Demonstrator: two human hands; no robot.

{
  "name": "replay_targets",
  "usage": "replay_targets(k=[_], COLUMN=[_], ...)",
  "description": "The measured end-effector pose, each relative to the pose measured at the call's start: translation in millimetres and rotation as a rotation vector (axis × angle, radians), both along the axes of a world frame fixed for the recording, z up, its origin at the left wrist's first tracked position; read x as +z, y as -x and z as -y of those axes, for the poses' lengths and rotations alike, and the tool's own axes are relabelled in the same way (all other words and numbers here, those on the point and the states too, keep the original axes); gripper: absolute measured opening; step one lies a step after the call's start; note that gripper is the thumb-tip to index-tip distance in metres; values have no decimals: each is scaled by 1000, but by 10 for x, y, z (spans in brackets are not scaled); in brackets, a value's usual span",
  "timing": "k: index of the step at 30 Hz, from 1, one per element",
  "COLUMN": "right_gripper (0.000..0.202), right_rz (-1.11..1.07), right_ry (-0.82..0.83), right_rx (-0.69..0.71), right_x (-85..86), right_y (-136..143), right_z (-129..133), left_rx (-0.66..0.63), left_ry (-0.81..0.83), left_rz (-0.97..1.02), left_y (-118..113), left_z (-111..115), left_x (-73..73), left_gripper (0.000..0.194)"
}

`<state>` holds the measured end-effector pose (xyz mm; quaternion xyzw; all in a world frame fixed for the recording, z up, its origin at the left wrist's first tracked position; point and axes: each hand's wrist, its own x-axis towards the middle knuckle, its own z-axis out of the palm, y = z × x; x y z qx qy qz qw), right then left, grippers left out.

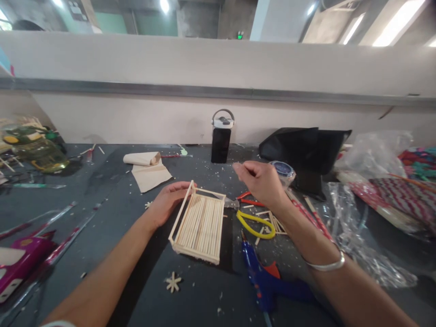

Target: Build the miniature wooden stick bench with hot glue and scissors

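My left hand [170, 202] grips the upper left side of a small frame of wooden sticks [200, 225], which is tilted above the dark table. The frame has a slatted panel and raised rails. My right hand [260, 179] is raised to the right of the frame, its fingers pinched together; whatever they may hold is too small to make out. Below it lie pliers with one yellow handle [255, 225] and red handles beside them. A blue glue gun [264, 277] rests nearer to me. A star of short sticks [173, 282] lies below the frame.
A bottle with a black phone [220, 145] before it stands at the back. Brown paper [150, 175] lies back left, a magenta device [23, 259] at left. A black pouch [299, 147], clear plastic [361, 245] and a round container [282, 170] are at right.
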<state>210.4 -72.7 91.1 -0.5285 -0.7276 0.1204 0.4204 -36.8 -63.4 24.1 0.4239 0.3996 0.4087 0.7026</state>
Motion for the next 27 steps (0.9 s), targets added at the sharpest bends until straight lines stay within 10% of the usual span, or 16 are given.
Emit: replay_targets(k=[4, 27], right_gripper=[16, 16], right_rz=[-1, 385], right_ry=[69, 35], right_rx=[98, 159], right_x=[-95, -311], right_y=[15, 377], right_z=[-47, 84], left_rx=[20, 70], left_ry=[-9, -30], left_rz=[-30, -68], left_y=[4, -75], left_z=[5, 33], left_x=[-17, -11], left_gripper=[30, 30])
